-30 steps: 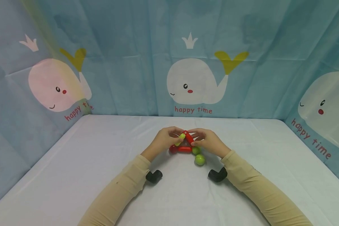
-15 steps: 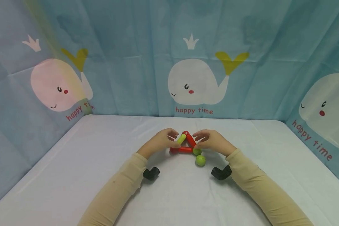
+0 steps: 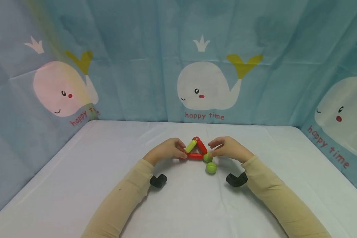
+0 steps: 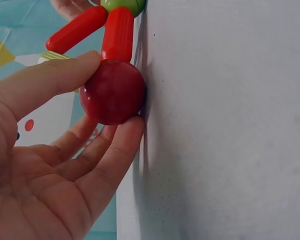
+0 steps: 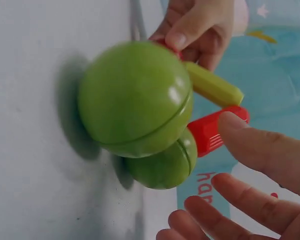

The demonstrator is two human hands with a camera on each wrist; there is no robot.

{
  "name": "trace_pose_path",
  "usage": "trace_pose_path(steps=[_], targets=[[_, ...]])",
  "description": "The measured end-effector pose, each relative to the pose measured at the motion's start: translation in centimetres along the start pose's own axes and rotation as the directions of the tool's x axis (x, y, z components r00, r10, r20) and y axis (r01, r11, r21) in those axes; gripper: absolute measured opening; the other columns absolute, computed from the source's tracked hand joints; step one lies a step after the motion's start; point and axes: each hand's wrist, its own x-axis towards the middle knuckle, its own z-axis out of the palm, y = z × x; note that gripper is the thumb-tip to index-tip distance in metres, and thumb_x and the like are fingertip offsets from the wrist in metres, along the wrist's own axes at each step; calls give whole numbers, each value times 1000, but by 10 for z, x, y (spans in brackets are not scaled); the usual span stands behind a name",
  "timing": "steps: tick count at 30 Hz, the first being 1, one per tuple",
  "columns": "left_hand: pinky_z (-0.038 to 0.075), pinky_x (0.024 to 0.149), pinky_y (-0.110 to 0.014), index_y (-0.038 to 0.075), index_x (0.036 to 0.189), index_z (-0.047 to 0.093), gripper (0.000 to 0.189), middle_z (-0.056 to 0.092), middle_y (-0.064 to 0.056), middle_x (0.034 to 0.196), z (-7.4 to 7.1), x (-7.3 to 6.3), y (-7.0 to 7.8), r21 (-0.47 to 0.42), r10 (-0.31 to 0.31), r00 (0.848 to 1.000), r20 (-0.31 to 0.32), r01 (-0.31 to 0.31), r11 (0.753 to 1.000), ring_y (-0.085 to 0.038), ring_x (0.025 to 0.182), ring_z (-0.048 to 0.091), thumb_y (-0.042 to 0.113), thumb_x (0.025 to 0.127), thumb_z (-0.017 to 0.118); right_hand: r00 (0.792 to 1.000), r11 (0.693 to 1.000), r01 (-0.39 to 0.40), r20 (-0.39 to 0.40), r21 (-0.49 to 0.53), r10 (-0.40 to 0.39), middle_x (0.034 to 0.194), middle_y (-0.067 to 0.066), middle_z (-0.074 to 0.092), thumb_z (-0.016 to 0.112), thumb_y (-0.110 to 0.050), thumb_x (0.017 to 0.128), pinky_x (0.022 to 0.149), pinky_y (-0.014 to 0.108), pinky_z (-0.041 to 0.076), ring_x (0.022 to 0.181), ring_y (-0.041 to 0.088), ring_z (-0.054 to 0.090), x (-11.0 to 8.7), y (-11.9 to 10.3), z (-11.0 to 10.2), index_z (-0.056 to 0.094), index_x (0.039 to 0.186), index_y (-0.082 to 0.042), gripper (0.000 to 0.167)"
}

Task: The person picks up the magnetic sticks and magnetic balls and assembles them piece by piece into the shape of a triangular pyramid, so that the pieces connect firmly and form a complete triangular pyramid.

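A toy triangle of rods and balls lies on the white table: one red rod [image 3: 195, 156] along the front, another red rod [image 3: 202, 147] on the right, and a yellow-green rod [image 3: 191, 146] on the left. My left hand [image 3: 167, 149] pinches the dark red ball [image 4: 113, 93] at its left corner, thumb above and fingertips below. A green ball [image 3: 208, 157] sits at the right corner, with a second green ball [image 3: 211, 168] just in front. My right hand [image 3: 231, 149] hovers beside that right corner, fingers relaxed and spread, holding nothing; its thumb overlaps a red rod in the right wrist view.
Black curved pieces stick out by both wrists, one near the left sleeve [image 3: 158, 181] and one near the right sleeve [image 3: 236, 180]. A blue curtain [image 3: 137, 89] with printed whales hangs behind the white table [image 3: 184, 211].
Both hands have drawn apart from the triangle's top. My left hand has slid down from the yellow-green rod to the red ball; the right has let go of the red rod and moved right.
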Motion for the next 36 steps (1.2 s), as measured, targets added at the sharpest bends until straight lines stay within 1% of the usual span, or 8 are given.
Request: trace_pose_path(steps=[4, 9, 14, 18, 21, 26, 31, 36], targets=[[52, 80, -27, 10, 116, 61, 38, 65, -5, 108, 1, 2, 0, 19, -22, 1000, 5, 22, 1000, -17, 91, 60, 20, 84, 79, 997, 995, -73, 9, 67, 73, 121, 10, 69, 76, -31, 86, 92, 37, 55, 97, 17, 67, -12, 2, 0, 67, 122, -7, 44], [52, 82, -28, 10, 117, 61, 41, 64, -5, 109, 1, 2, -1, 14, -34, 999, -10, 34, 999, -18, 93, 61, 21, 83, 80, 987, 973, -156, 52, 167, 149, 107, 5, 73, 76, -31, 87, 85, 33, 59, 87, 13, 70, -23, 2, 6, 68, 116, -3, 41], [51, 81, -28, 10, 113, 62, 37, 65, -5, 107, 0, 1, -3, 11, -31, 999, -8, 31, 999, -18, 92, 60, 21, 83, 79, 987, 961, -153, 93, 231, 135, 90, 1, 72, 76, -26, 86, 81, 32, 60, 80, 12, 68, -28, 3, 11, 70, 109, 0, 35], [50, 78, -27, 14, 108, 64, 30, 65, -3, 105, 1, 1, -4, 24, -32, 999, 0, 32, 999, -18, 90, 59, 22, 84, 79, 989, 958, -126, 111, 257, 100, 85, -2, 71, 77, -23, 86, 80, 31, 60, 78, 11, 65, -30, 6, 15, 71, 103, 1, 30], [49, 77, -27, 16, 106, 65, 28, 65, -1, 105, -1, 0, -4, 28, -23, 1000, -1, 23, 999, -17, 90, 59, 23, 83, 79, 991, 961, -105, 106, 255, 80, 83, -2, 71, 78, -23, 85, 79, 31, 60, 78, 11, 64, -29, 7, 19, 72, 100, 1, 29], [48, 85, -30, 17, 107, 66, 28, 65, 0, 107, -4, -1, -7, 16, 6, 1000, 12, -6, 1000, -17, 95, 59, 24, 83, 79, 993, 964, -94, 98, 249, 71, 83, -3, 71, 79, -25, 84, 78, 30, 60, 77, 11, 64, -28, 9, 23, 73, 99, 0, 30], [48, 90, -31, 16, 110, 68, 29, 65, -1, 113, -8, 1, -14, -32, 41, 998, 49, -39, 999, -17, 103, 57, 22, 84, 78, 991, 963, -107, 102, 248, 84, 92, -1, 74, 80, -21, 83, 80, 31, 60, 80, 9, 67, -28, 8, 24, 73, 106, 1, 32], [47, 97, -34, 15, 114, 68, 31, 65, -2, 119, -10, 5, -20, -76, 58, 994, 88, -51, 996, -18, 109, 55, 20, 85, 77, 988, 973, -126, 111, 195, 106, 101, 1, 75, 80, -24, 83, 84, 31, 59, 84, 10, 69, -31, 8, 21, 74, 109, -3, 34]])
